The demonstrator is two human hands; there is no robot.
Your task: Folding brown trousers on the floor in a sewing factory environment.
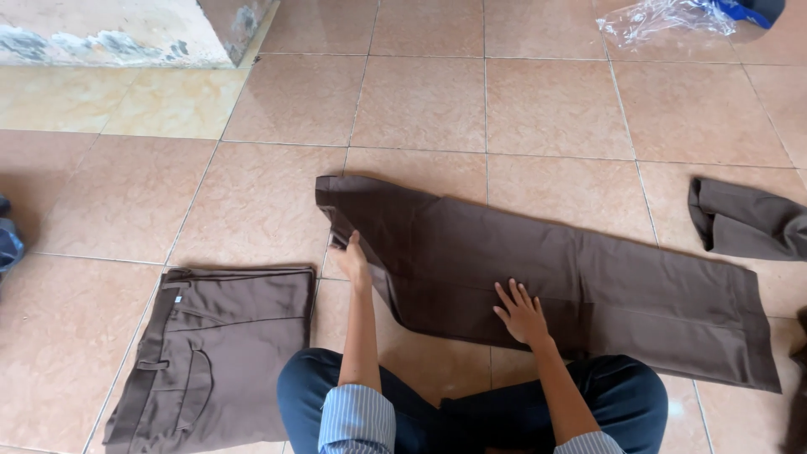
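Tiled floor (420, 101) under spread brown trousers (605, 286), folded trousers (218, 353) (left), clear plastic bag (664, 18).

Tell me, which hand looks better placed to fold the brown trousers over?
Probably the left hand: it grips the trousers at their end edge, while the right hand lies flat on the middle.

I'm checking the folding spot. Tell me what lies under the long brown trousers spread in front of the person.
The long brown trousers lie flat on the tiled floor; tan tiles show all around them. The right hand presses on top, the left hand grips one end. Anything beneath the cloth is hidden.
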